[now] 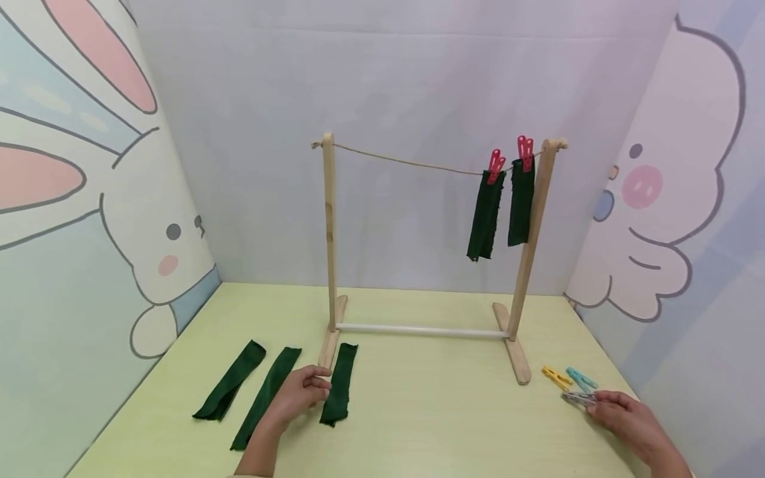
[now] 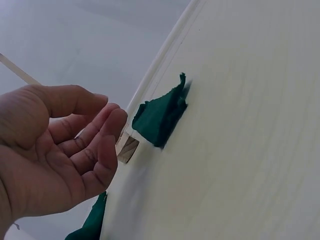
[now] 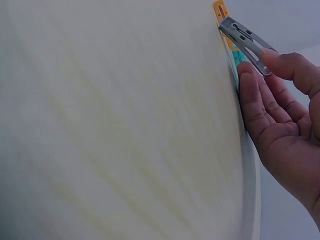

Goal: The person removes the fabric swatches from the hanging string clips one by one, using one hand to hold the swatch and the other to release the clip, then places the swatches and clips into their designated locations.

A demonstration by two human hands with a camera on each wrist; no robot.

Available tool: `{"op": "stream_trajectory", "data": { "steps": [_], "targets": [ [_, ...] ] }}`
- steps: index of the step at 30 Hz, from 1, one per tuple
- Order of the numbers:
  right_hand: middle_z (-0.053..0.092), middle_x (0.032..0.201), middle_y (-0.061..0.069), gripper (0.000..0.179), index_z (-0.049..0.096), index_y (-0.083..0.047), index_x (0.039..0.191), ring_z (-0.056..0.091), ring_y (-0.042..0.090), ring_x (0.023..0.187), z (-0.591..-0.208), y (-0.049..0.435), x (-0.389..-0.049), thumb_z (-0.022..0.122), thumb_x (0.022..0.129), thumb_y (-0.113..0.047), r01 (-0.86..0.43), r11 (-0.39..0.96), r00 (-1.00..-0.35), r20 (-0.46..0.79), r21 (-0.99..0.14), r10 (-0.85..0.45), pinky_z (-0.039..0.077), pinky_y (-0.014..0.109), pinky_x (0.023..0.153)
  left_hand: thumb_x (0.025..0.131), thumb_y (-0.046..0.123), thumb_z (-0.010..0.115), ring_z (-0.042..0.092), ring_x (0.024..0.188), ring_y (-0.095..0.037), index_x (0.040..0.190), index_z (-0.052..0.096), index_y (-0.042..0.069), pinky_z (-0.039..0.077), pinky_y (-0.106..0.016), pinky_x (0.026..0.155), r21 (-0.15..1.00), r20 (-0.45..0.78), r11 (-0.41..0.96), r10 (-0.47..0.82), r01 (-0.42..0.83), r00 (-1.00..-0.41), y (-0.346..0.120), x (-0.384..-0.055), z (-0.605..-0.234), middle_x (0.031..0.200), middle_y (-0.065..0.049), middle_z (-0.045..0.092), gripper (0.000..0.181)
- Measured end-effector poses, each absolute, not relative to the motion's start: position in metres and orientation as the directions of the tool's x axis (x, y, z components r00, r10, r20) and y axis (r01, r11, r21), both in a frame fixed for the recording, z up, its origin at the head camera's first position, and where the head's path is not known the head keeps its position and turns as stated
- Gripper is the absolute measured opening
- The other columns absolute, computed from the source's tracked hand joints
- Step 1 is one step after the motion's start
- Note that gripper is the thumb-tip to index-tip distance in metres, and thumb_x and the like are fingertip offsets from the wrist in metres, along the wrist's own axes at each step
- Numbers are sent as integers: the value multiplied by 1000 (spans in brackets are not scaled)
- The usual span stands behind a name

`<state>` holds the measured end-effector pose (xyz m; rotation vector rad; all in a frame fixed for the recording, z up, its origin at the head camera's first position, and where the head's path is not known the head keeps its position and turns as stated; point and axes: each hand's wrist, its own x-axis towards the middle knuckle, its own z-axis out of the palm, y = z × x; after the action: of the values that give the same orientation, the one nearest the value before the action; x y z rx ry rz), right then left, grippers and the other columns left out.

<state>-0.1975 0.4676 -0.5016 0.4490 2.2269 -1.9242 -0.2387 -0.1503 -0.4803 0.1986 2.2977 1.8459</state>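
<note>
In the head view my right hand (image 1: 627,421) pinches a grey clothespin (image 1: 580,398) at the table's right side; the right wrist view shows the thumb on the handle end of the grey clothespin (image 3: 246,42). Beside it lie a yellow clothespin (image 1: 557,378) and a blue clothespin (image 1: 582,378). My left hand (image 1: 301,393), its fingers loosely bent and holding nothing, hovers just left of a dark green cloth strip (image 1: 340,385). From the left wrist, that green strip (image 2: 160,115) appears beyond the fingertips, apart from them.
A wooden stand (image 1: 331,232) carries a sagging string (image 1: 406,160). Two green strips (image 1: 487,216) hang near its right post (image 1: 534,239), each under a red clothespin (image 1: 496,166). Two more green strips (image 1: 230,382) lie at the left. Printed walls enclose the table (image 1: 436,411).
</note>
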Motion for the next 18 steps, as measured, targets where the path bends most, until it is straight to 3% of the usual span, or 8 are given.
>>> {"op": "stream_trajectory", "data": {
  "steps": [10,18],
  "targets": [
    [60,90,0,23,58,-2,107,60,10,80,-502,461,-201,66,86,-10,304,170,-949,-282,-937,140,51,29,72,86,-3,59,58,83,-26,117,53,-11,49,-47,70,973,-31,231,239,26,-970,-142,-239,-464,96,-20,61,32],
    [60,88,-5,28,60,1,107,58,8,76,-502,459,-203,69,84,-13,289,306,-953,-243,-907,179,49,28,67,88,7,62,59,87,-22,122,52,-8,49,-45,76,973,-6,224,292,62,-956,-134,-243,-457,99,-17,61,38]
  ]
}}
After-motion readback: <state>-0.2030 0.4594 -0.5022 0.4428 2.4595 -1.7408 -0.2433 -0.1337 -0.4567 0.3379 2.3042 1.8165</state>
